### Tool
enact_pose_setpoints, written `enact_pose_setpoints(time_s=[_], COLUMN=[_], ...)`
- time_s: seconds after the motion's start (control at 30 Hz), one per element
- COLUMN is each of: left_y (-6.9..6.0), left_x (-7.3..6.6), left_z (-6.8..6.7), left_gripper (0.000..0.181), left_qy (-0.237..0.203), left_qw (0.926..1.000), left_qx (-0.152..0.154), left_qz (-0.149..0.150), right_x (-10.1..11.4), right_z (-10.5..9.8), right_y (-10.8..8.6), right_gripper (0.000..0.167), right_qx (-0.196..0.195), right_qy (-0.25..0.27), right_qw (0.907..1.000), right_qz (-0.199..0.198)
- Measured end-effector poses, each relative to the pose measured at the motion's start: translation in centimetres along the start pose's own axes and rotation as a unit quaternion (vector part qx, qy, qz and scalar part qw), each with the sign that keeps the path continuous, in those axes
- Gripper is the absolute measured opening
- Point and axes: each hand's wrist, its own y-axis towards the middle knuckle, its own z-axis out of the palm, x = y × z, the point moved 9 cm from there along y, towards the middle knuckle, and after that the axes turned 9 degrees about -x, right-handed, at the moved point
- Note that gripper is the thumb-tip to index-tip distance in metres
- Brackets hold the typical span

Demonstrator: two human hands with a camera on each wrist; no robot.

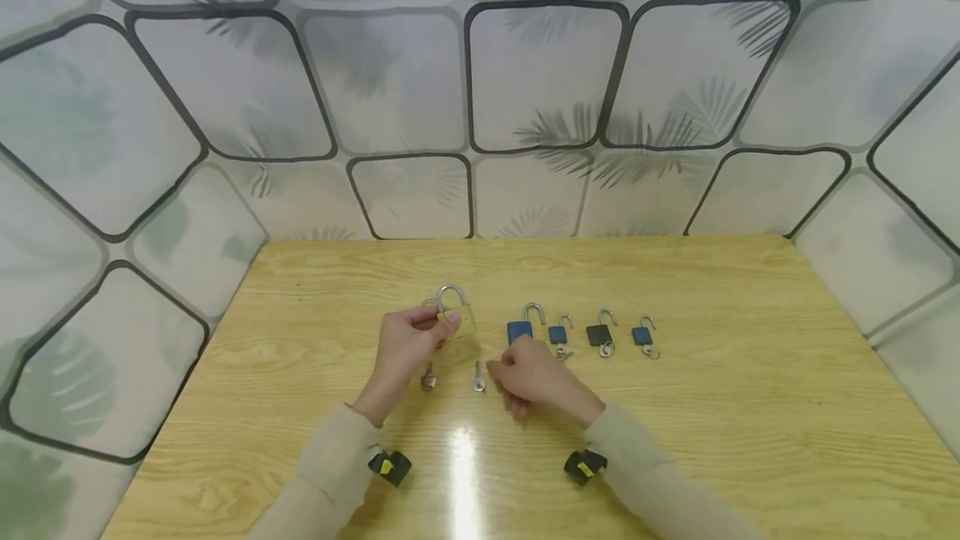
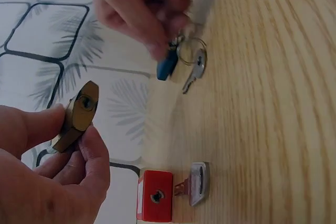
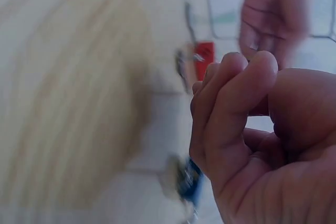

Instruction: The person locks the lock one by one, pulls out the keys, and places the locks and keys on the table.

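The left hand pinches a brass padlock between thumb and fingers, and holds it at the left of the row of locks, with the loop of it pointing to the far side; in the left wrist view its keyhole is seen. Behind this hand there is a red padlock, mostly hidden in the head view, and one key is on its near side. The right hand has its fingers bent, and I cannot tell if they pinch something, because the hand is blurred in the left wrist view. It is just to the right of another key, which lies on the wooden table between the two hands and has a ring. The right hand also covers the near part of a bigger blue padlock. Further right in the same row come a small blue padlock, a black padlock and a second small blue padlock, each with its loop open and with keys on the near side. On the far side stands a pale cloth with dark lines and leaves.
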Motion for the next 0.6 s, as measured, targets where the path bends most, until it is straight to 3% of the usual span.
enact_pose_setpoints(time_s=[0.27,0.43,0.6], left_y=[0.3,1.0,1.2], left_x=[-0.5,-0.7,-0.9], left_z=[1.8,3.2,3.9], left_gripper=[0.025,0.027,0.025], left_qy=[0.111,0.169,0.200], left_qw=[0.9904,0.9808,0.9731], left_qx=[0.015,0.034,0.040], left_qz=[0.080,0.092,0.107], right_x=[-0.4,-1.4,-2.2], right_z=[-5.0,-7.6,-8.9], right_y=[-1.6,-2.5,-3.1], right_gripper=[0.041,0.041,0.040], right_qx=[-0.039,-0.057,-0.059], right_qy=[0.030,0.037,0.059], right_qw=[0.9986,0.9973,0.9957], right_qz=[0.020,0.027,0.041])
